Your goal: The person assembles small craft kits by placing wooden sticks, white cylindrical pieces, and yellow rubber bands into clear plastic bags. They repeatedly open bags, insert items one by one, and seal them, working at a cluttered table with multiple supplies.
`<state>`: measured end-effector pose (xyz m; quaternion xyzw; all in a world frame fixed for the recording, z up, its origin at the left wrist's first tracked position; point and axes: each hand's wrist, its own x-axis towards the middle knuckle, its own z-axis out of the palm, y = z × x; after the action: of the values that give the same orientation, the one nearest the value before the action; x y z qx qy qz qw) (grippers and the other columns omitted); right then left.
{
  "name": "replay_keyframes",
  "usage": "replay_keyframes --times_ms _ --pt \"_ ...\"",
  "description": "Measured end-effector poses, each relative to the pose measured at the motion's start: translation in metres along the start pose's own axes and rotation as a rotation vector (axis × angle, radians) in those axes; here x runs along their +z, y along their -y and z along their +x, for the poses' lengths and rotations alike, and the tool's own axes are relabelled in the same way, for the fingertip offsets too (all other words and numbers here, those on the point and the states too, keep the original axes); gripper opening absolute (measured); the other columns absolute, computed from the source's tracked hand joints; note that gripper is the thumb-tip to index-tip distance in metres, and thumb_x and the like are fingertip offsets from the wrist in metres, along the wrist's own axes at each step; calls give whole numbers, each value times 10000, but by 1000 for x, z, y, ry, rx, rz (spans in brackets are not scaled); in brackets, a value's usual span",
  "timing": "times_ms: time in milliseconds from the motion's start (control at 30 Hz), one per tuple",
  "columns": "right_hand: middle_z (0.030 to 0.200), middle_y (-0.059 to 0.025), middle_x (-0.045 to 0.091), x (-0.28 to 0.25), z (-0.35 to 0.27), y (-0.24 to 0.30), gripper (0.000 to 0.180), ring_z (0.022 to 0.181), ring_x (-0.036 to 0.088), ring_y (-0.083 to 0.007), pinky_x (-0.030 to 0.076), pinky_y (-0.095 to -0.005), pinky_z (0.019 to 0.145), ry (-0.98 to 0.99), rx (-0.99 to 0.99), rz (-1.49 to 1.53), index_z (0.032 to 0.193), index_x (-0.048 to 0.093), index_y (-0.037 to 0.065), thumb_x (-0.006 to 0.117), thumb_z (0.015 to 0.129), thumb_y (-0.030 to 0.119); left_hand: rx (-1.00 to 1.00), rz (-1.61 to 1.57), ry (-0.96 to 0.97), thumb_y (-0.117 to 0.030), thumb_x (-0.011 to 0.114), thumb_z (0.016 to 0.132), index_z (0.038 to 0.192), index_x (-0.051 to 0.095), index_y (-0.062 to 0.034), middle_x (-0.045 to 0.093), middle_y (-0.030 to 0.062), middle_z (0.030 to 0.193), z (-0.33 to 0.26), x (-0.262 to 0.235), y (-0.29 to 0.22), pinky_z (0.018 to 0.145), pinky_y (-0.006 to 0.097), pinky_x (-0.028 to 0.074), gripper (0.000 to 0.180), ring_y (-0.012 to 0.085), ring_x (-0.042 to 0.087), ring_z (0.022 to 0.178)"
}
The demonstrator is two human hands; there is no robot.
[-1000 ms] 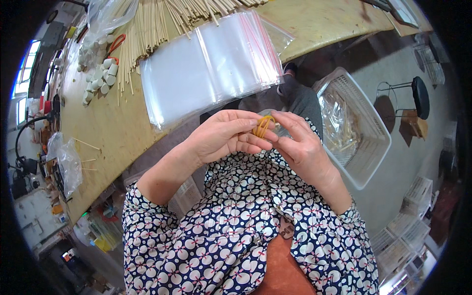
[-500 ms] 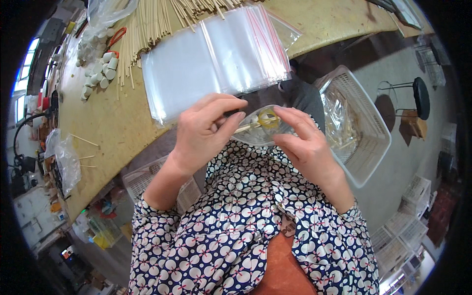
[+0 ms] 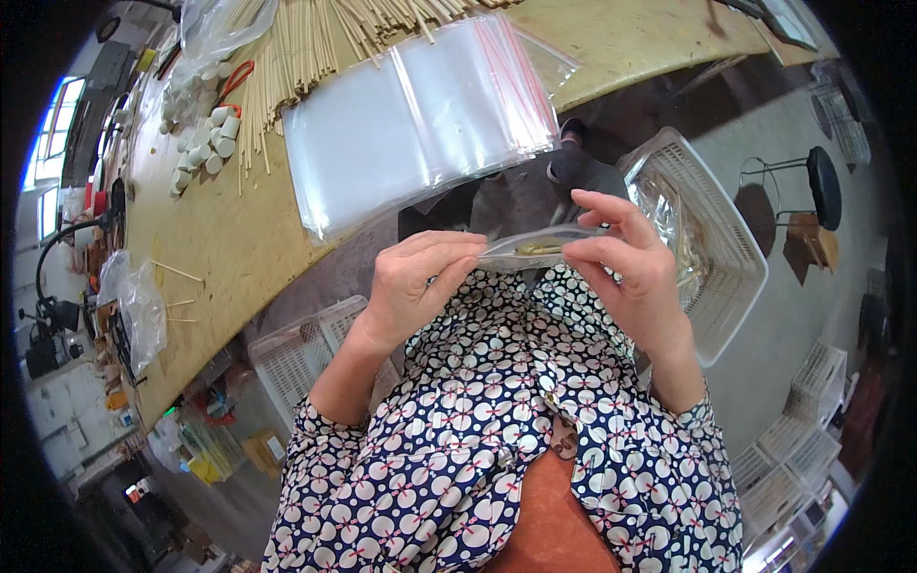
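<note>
Between my two hands a clear plastic zip bag (image 3: 516, 258) is stretched over my lap, its mouth narrowed to a slit. Something yellowish shows inside it, partly hidden by the film. My left hand (image 3: 420, 282) pinches the bag's left corner between thumb and fingers. At the other end, my right hand (image 3: 626, 263) grips the right corner with thumb and index finger, its other fingers raised. Ahead on the table lies a fanned stack of flat clear bags (image 3: 411, 124) with red seal strips along the right side.
Many thin wooden sticks (image 3: 296, 48) lie at the table's far side. White cylindrical pieces (image 3: 205, 143) and red-handled scissors (image 3: 237, 80) sit left of the bags. A white plastic basket (image 3: 735, 306) holding filled bags stands at my right; another basket (image 3: 272, 368) is at lower left.
My hands have moved apart, pulling the bag's round mouth into a narrow slit. The sticks and yellow ring seen in the opening are now mostly hidden inside the bag.
</note>
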<state>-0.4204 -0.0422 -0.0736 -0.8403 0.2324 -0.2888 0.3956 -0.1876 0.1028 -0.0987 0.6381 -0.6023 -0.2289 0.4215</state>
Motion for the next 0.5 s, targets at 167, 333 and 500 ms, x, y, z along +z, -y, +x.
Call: replay_keyframes --times_ms 167,333,500 --pt "1015 -109 762 -17 -5 -12 128 916 738 -200 586 -294 802 26 105 139 1001 737 -3 746 876 -29 -301 -410 40 -56 651 984 1048 768 33 772 142 1013 1 -6 -10 796 290 578 160 197 732 891" --pt "998 -89 768 -12 -22 -22 106 931 734 -138 575 -261 820 -68 426 545 1072 698 -17 682 973 18 -32 -96 -66 -83 646 1007 1010 767 37 777 118 991 0 5 -12 764 290 580 170 180 731 862" --pt "968 -68 763 -8 -20 -25 86 914 740 -142 580 -258 824 -77 447 706 1055 690 -27 656 991 20 -137 -271 -61 -67 654 992 1008 761 38 774 134 997 -2 2 -5 785 297 574 151 193 733 885"
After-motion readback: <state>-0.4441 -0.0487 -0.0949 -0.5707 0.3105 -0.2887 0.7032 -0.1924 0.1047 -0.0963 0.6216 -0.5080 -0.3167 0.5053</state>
